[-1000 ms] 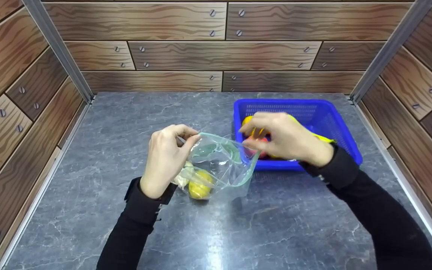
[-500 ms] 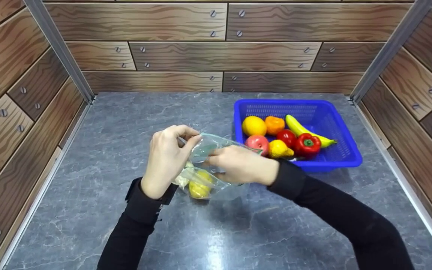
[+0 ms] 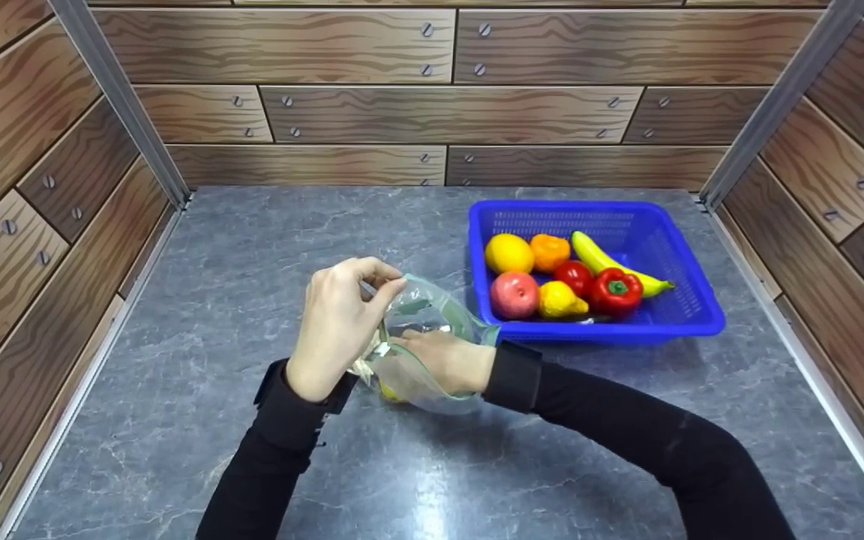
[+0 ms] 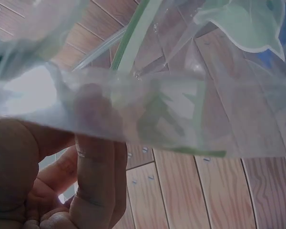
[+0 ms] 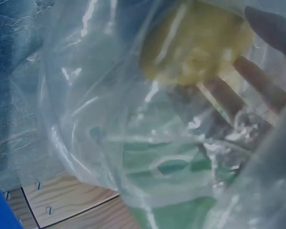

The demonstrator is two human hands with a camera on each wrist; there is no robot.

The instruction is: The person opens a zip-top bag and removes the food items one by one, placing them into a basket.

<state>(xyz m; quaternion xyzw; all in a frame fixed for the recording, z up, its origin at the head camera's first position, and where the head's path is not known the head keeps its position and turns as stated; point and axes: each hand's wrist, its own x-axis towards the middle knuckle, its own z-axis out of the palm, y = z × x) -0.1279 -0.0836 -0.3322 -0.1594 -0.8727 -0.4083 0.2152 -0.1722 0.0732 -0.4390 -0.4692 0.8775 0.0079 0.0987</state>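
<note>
In the head view my left hand point(image 3: 338, 319) pinches the rim of a clear zip bag point(image 3: 439, 397) with green print between thumb and forefinger. My right hand point(image 3: 443, 360) reaches into the bag's mouth from the right, its fingertips hidden there. A pale, garlic-like bulb point(image 3: 361, 367) lies in the bag beside my left wrist. Under the bag's front only a bit of a yellow fruit point(image 3: 391, 391) shows. Through the film in the right wrist view, my fairly straight fingers point(image 5: 224, 95) and thumb come up to the edge of that yellow fruit point(image 5: 190, 47).
A blue basket point(image 3: 597, 328) stands at the right rear of the grey table point(image 3: 267, 225). It holds an orange point(image 3: 509, 253), a mandarin point(image 3: 550, 252), a banana point(image 3: 589, 251), a red pepper point(image 3: 616, 292), an apple point(image 3: 514, 295) and other produce. Wood-patterned walls point(image 3: 447, 112) enclose the table.
My right hand has moved left and down from above the basket into the bag. The bag's front now bulges around it. My left hand keeps its pinch on the rim.
</note>
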